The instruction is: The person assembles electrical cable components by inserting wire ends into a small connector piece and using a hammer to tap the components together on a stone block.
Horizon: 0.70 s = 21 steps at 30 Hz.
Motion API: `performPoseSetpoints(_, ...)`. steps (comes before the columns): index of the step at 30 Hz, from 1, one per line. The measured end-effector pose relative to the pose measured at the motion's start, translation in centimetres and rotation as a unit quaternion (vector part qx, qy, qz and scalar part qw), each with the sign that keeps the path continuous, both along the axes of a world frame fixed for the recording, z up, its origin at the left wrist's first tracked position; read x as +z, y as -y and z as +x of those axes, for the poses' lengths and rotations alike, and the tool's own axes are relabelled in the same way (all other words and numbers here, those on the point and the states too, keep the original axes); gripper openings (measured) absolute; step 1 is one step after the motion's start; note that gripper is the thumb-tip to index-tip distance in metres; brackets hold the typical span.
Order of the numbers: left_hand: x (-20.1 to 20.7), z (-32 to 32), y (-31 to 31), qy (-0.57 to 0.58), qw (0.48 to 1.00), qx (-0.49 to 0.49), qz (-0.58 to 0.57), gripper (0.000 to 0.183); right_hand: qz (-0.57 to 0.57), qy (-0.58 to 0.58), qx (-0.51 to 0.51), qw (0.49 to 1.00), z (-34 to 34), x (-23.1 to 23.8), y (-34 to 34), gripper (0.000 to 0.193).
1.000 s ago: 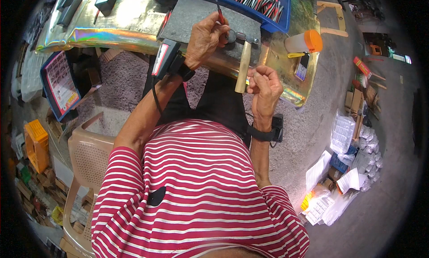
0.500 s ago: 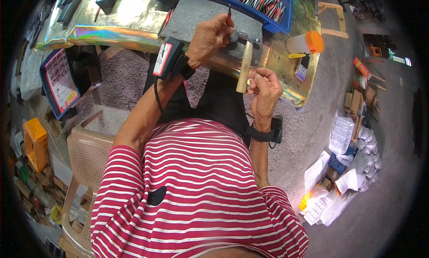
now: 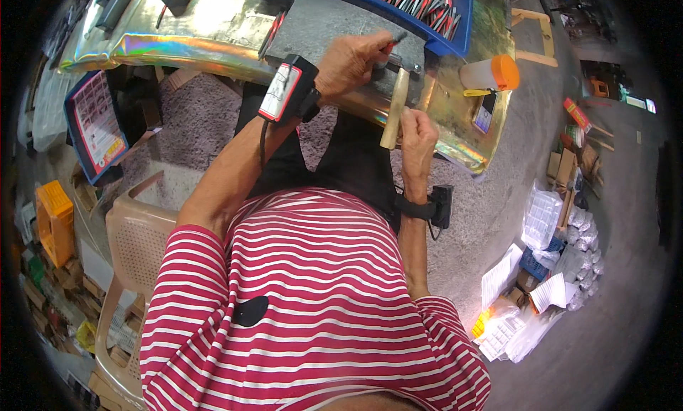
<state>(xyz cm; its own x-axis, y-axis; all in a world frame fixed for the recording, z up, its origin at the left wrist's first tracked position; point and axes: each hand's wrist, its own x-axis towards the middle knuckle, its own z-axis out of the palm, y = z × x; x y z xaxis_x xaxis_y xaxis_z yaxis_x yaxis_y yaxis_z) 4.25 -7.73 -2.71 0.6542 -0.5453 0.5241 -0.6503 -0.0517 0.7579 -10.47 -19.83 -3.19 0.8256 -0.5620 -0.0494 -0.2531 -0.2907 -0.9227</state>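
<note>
My left hand [image 3: 353, 64] is closed over the grey slab, with a slim red-and-black piece [image 3: 395, 41] between its fingertips. The piece is blurred and partly hidden by the fingers. Just beyond those fingertips is the metal head of a hammer [image 3: 395, 116], by the slab's right end. Its pale wooden handle points toward me, past the table's edge. My right hand [image 3: 420, 133] is beside the handle, with curled fingers whose tips come close to it or touch it. Whatever those fingers pinch, if anything, is hidden. The grey slab [image 3: 320, 27] lies on the table.
Behind the slab, a blue tray [image 3: 466, 19] holds many slim red, black and silvery pieces. To the right stand an orange-lidded jar [image 3: 487, 73] and a small card-like item [image 3: 485, 113] on the shiny gold table cover [image 3: 199, 51]. A beige plastic chair [image 3: 142, 233] is at left.
My left hand has tipped the red-and-black piece from upright to slanting right, nearer the hammer head. My right fingers have curled more tightly beside the handle. The view has shifted slightly.
</note>
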Motion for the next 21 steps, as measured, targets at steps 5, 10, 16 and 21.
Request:
performPoseSetpoints(5,0.5,-0.1,0.0,-0.009,0.999,-0.017,0.030,0.026,-0.067,-0.048,0.097,0.992,0.4,0.9,-0.9,0.024)
performPoseSetpoints(10,0.1,0.0,0.0,-0.002,1.000,-0.020,0.009,0.025,0.389,-0.005,0.032,0.921,1.1,1.1,-1.5,0.017)
performPoseSetpoints(16,0.0,-0.1,0.1,0.036,0.999,-0.024,-0.017,0.017,0.313,-0.024,0.041,0.949,0.5,3.9,0.3,0.016)
performPoseSetpoints(21,-0.2,0.1,0.1,0.082,0.996,-0.012,-0.027,0.017,-0.074,0.016,0.085,0.993,0.1,10.2,0.7,0.025)
